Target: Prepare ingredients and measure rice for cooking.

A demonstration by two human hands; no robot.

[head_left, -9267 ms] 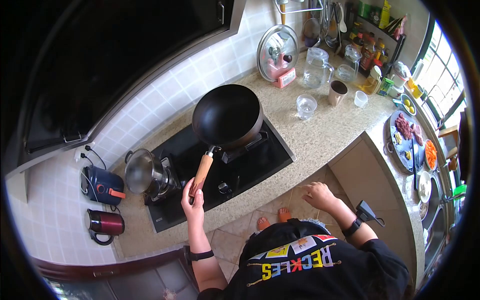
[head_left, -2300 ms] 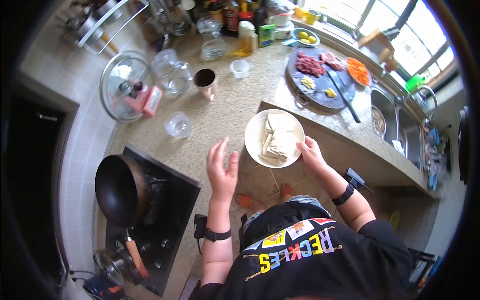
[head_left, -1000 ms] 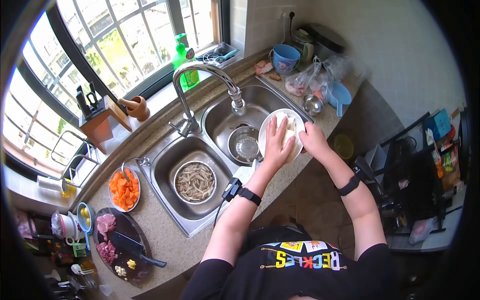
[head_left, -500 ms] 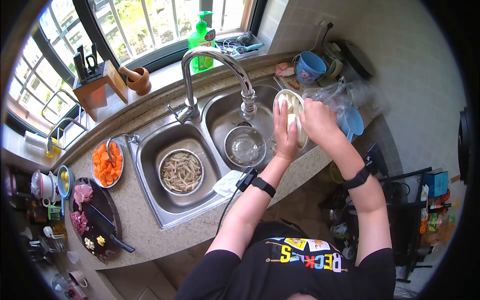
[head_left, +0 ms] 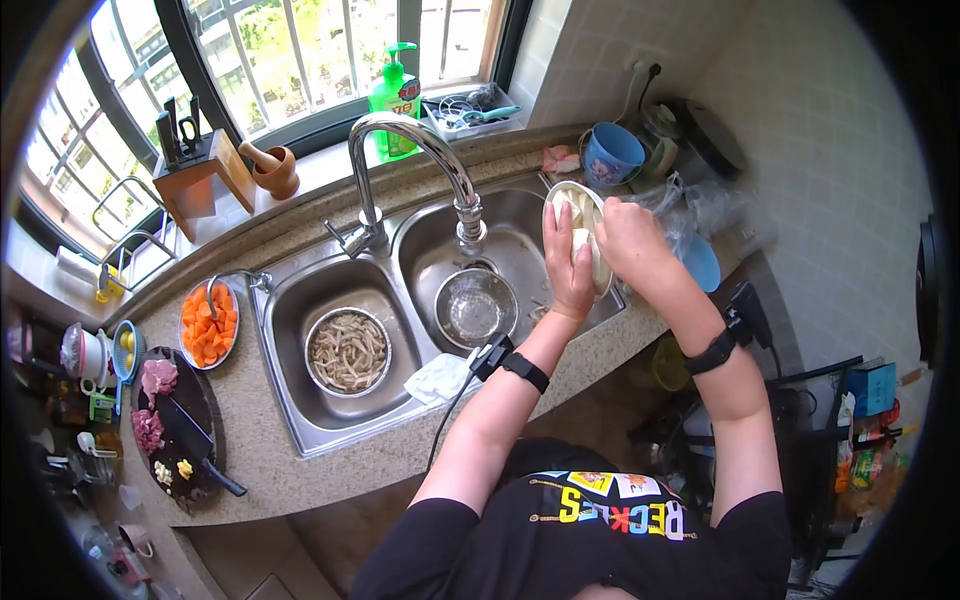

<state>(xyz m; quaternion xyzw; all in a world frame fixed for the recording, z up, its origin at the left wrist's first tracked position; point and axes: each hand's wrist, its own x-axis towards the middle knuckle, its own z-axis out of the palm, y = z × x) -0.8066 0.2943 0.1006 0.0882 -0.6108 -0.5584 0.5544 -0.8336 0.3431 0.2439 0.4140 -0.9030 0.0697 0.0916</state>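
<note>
Plate (head_left: 601,272) moved to sink (head_left: 515,225), tilted between both hands (head_left: 571,275)

Green soap bottle (head_left: 395,105) and wooden mortar (head_left: 276,174) stand by the window; carrots (head_left: 208,325) sit beside the dark board (head_left: 180,425), which holds meat and a knife (head_left: 205,455).

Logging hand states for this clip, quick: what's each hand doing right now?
Left hand: open, fingers extended over the pale slices on the tilted plate.
Right hand: closed, gripping the plate's rim.
</note>
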